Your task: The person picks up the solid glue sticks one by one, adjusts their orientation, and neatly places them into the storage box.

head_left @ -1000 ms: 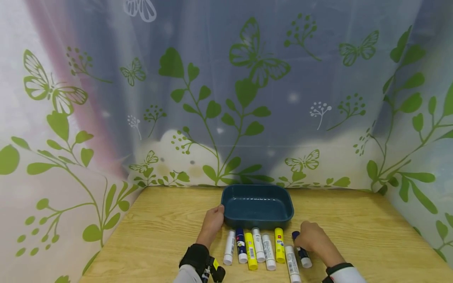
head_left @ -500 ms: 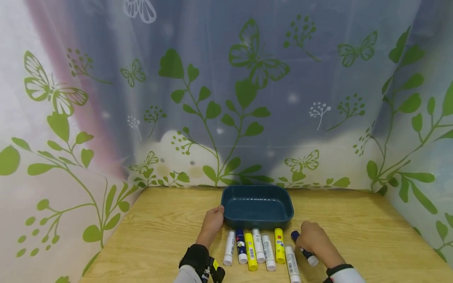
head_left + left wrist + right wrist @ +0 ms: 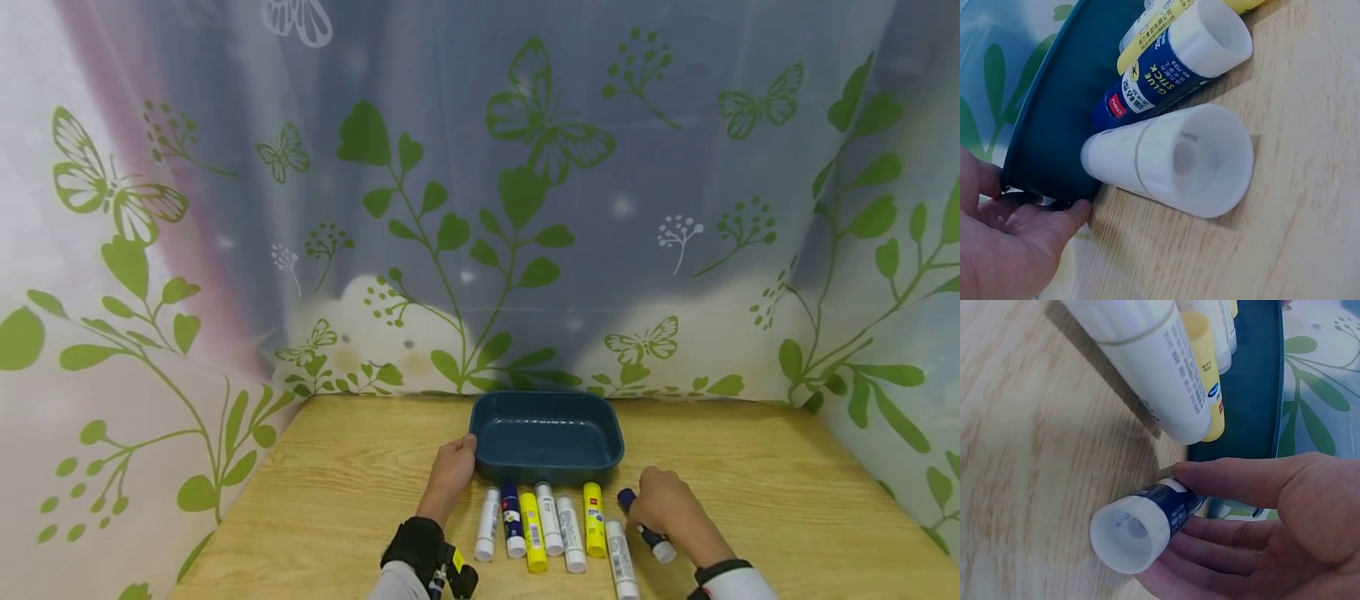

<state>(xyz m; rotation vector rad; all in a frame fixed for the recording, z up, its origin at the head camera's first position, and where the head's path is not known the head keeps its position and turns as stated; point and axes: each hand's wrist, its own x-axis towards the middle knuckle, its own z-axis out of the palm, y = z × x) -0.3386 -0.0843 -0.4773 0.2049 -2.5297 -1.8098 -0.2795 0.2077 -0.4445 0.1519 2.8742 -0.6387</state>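
My left hand (image 3: 450, 477) grips the left side of a dark teal plastic box (image 3: 547, 477); the left wrist view has the thumb at its rim and the fingers against its underside. The right hand (image 3: 669, 507) holds a navy glue stick (image 3: 663, 550) at the right end of a row of glue sticks. In the right wrist view, thumb and fingers surround the navy barrel, with its white end (image 3: 1129, 534) pointing toward the camera. Beside it lies a white glue stick (image 3: 621, 560), apart from my fingers. The navy stick's middle is hidden by the hand in the head view.
Several glue sticks lie side by side before the box, among them a yellow one (image 3: 533, 533), another navy one (image 3: 513, 521) and a white one (image 3: 487, 525). They rest on a wood-grain table (image 3: 360, 467). A leaf-patterned curtain (image 3: 420, 250) encloses the back and sides.
The navy glue stick in my right hand has swung slightly, its white end moving right and away from the neighbouring white stick. My left hand and the box have stayed put.
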